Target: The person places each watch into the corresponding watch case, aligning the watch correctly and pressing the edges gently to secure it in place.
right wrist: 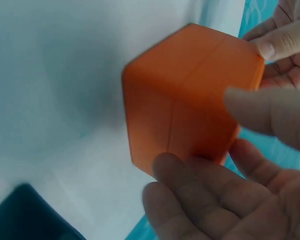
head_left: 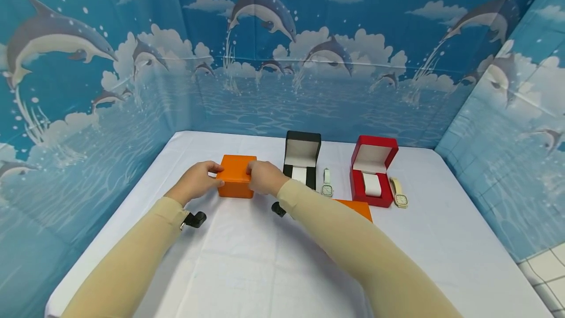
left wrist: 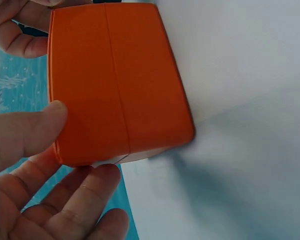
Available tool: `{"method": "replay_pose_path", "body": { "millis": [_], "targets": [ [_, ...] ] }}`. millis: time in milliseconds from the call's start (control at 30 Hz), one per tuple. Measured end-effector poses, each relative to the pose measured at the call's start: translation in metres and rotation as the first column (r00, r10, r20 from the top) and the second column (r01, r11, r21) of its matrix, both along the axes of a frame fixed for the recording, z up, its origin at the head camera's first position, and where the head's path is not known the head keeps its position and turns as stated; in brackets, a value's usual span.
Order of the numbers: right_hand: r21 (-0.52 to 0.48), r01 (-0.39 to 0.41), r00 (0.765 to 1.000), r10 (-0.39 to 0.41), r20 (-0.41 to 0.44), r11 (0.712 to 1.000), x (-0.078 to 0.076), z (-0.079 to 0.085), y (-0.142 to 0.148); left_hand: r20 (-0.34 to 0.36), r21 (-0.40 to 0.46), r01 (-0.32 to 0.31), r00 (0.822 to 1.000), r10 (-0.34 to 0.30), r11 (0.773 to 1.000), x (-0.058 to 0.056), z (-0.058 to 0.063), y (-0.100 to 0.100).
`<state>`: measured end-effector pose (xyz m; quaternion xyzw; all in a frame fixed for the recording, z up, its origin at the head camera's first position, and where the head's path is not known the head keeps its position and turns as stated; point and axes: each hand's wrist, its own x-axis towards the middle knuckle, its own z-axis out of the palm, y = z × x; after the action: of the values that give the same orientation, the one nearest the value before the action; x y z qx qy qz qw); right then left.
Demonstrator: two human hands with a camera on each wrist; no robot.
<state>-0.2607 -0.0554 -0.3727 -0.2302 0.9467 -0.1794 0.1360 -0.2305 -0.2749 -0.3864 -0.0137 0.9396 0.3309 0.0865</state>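
Note:
A closed orange box (head_left: 236, 175) stands on the white-covered table, left of the other boxes. At its left side my left hand (head_left: 198, 180) grips it, the thumb (left wrist: 45, 122) on the front near the top edge and the fingers along the side. On the opposite side my right hand (head_left: 266, 177) holds the box, its thumb (right wrist: 260, 112) over the upper edge and its fingers (right wrist: 190, 185) against the side. A seam between lid and base runs round the box in both wrist views.
An open black watch box (head_left: 302, 148) with a white cushion stands right of my hand, a pale watch (head_left: 326, 184) beside it. Farther right are an open red watch box (head_left: 374, 156) and a gold-toned watch (head_left: 399, 193). My right sleeve partly hides another orange object (head_left: 359, 207).

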Motion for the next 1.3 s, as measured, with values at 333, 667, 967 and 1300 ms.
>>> {"method": "replay_pose_path", "body": {
  "millis": [333, 667, 967, 1300],
  "targets": [
    [0.030, -0.093, 0.995, 0.092, 0.040, 0.995, -0.005, 0.031, 0.027, -0.069, -0.126, 0.026, 0.997, -0.035, 0.992, -0.002, 0.015, 0.018],
    [0.064, -0.043, 0.997, 0.040, 0.060, 0.997, -0.019, 0.058, 0.065, -0.159, -0.102, 0.101, 0.980, -0.116, 0.990, -0.009, 0.024, 0.063],
    [0.074, -0.007, 1.000, 0.005, 0.027, 0.997, -0.029, 0.057, 0.113, -0.170, -0.114, 0.181, 0.965, -0.199, 0.977, -0.016, 0.026, 0.097],
    [0.095, -0.031, 0.999, 0.028, 0.033, 0.995, -0.033, 0.045, 0.175, -0.162, -0.144, 0.266, 0.944, -0.288, 0.953, -0.022, 0.018, 0.132]
  ]
}}
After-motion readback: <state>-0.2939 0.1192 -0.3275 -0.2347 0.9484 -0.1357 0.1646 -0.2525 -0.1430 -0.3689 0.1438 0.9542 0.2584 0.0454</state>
